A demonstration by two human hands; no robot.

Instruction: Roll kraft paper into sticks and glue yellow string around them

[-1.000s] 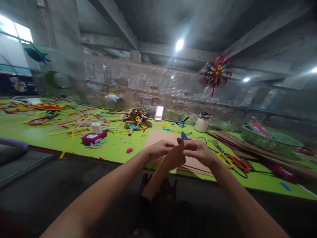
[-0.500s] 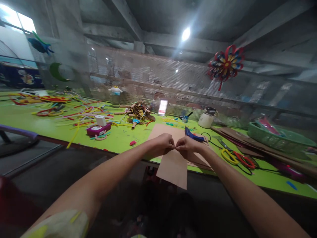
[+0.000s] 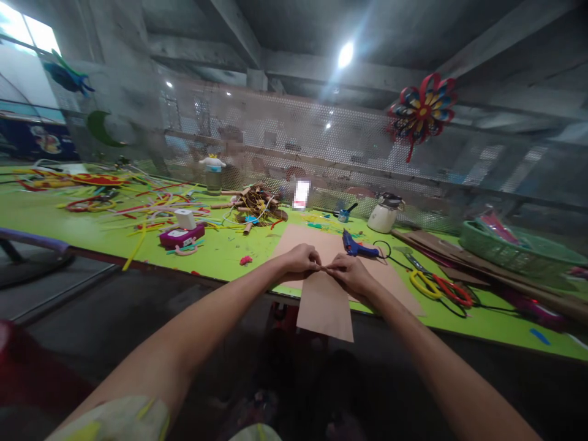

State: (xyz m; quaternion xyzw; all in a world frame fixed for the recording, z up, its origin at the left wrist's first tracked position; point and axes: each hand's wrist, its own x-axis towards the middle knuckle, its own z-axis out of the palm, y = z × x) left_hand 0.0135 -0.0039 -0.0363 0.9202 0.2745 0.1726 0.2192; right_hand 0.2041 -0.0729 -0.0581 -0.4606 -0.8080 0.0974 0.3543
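A strip of brown kraft paper (image 3: 325, 309) hangs over the table's front edge toward me. Its far edge looks narrowly rolled or folded between my fingertips. My left hand (image 3: 302, 258) pinches the left end of that edge, and my right hand (image 3: 353, 274) pinches it close by on the right. Under both hands lies a larger brown sheet (image 3: 294, 237), partly covered by them. A blue glue gun (image 3: 361, 248) rests on this sheet, just beyond my right hand.
Right of the sheet lie yellow-handled scissors (image 3: 425, 285) and red-handled scissors (image 3: 452, 294), with a cable nearby. Farther back stand a cream jug (image 3: 382, 215) and a green basket (image 3: 487, 246). To the left are a purple box (image 3: 181, 236), a heap of paper rolls (image 3: 257, 208) and scattered coloured strips (image 3: 151, 211).
My right hand has turned slightly and both hands' fingertips have shifted along the paper's far edge, where a thin roll or fold now shows. The strip's hanging end has swung slightly right and up.
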